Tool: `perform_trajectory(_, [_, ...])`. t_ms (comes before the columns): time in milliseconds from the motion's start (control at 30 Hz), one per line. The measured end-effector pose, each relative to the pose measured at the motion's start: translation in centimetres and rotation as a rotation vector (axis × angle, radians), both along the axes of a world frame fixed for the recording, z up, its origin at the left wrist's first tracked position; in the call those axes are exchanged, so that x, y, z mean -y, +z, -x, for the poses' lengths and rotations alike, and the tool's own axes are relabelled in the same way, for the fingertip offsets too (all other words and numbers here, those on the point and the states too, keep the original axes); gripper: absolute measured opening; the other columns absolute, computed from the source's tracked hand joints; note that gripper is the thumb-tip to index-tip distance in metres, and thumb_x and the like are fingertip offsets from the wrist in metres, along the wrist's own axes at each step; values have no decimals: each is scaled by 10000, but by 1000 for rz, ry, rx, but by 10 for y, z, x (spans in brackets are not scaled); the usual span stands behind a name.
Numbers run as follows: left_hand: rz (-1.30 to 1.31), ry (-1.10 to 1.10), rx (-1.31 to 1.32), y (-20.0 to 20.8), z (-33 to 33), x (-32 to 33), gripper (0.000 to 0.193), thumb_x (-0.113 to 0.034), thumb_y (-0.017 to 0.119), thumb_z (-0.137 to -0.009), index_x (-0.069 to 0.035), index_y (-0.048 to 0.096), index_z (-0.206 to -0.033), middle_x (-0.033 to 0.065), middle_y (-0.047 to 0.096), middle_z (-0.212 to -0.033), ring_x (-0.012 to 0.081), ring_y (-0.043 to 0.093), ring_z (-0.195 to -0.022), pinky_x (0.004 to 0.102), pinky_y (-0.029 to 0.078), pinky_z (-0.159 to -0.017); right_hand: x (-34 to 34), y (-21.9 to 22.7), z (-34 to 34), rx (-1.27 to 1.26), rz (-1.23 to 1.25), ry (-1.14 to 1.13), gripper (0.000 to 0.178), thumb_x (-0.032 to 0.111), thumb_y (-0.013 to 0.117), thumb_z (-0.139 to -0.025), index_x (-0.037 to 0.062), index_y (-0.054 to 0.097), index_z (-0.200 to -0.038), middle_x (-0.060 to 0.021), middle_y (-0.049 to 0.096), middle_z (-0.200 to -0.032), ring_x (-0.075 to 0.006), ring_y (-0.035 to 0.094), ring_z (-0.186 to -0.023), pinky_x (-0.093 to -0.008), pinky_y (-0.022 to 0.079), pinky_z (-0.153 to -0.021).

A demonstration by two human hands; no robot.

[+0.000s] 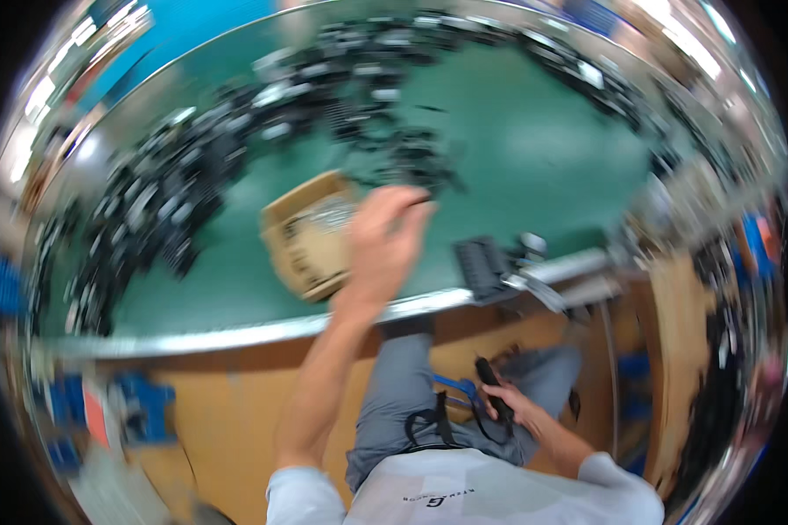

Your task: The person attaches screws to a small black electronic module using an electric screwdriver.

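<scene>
My left hand (387,241) reaches over the green bench, beside an open cardboard box (276,229). Its thumb and fingers pinch a small black piece (422,199), blurred by motion. Small silvery parts (331,213) lie in the box, partly behind the hand. Beyond the fingers is a loose heap of small black parts (411,153). Low by my lap, my right hand (515,404) is wrapped round a black stick-shaped tool (488,374), which looks like an electric screwdriver. At the bench's front edge, a ribbed black part (481,267) sits beside a metal fixture (534,284).
Dense rows of black parts (201,157) curve along the left and back of the green bench (517,131). More black parts (587,74) line the far right. A metal strip (236,337) edges the bench front. Blue bins (144,407) stand below at left.
</scene>
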State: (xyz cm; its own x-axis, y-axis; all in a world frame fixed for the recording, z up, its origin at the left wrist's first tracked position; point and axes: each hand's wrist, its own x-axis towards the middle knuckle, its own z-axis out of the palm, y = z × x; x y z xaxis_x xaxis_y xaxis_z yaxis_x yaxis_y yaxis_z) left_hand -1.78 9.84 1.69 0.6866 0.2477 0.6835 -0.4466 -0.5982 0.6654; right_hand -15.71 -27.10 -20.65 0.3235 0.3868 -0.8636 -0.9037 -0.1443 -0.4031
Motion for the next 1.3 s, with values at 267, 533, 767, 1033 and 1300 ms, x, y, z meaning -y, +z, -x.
perform_trajectory(267, [-233, -62, -105, -30, 69, 46, 169, 64, 752, -803, 1, 704, -952, 129, 666, -954, 257, 672, -809, 336, 538, -690, 26, -7, 24, -35, -46, -246, 337, 287, 748, -921, 54, 529, -1025, -60, 577, -711, -178, 598, -524, -313, 488, -446])
perform_trajectory(533, [-360, -203, -209, -34, 64, 88, 116, -14, 770, -802, -10, 693, -888, 122, 645, -876, 311, 653, -723, 388, 532, -642, 27, 0, 33, 21, -123, -244, 331, 290, 734, -931, 70, 514, -1046, -55, 567, -721, -173, 589, -544, -308, 486, -455])
perform_trajectory(767, [-433, -259, -228, -32, 48, 98, 114, -7, 757, -804, -11, 688, -894, 129, 641, -893, 320, 656, -756, 408, 536, -667, 32, -4, 40, 27, -104, -301, 335, 307, 734, -929, 71, 528, -1044, -51, 576, -719, -166, 588, -536, -307, 487, -457])
perform_trajectory(1033, [-524, -246, -175, -43, 45, 96, 192, -28, 766, -784, -39, 687, -958, 102, 638, -952, 305, 662, -803, 403, 542, -694, 31, -7, 37, 41, -123, -300, 338, 303, 737, -925, 62, 534, -1045, -55, 582, -722, -171, 590, -527, -309, 494, -462])
perform_trajectory(1300, [-517, -199, -112, -26, 60, 76, 223, -67, 790, -778, -66, 704, -984, 91, 670, -973, 281, 658, -777, 377, 540, -687, 34, -3, 36, 42, -113, -329, 318, 270, 728, -930, 55, 507, -1008, -81, 577, -712, -184, 586, -516, -322, 496, -445])
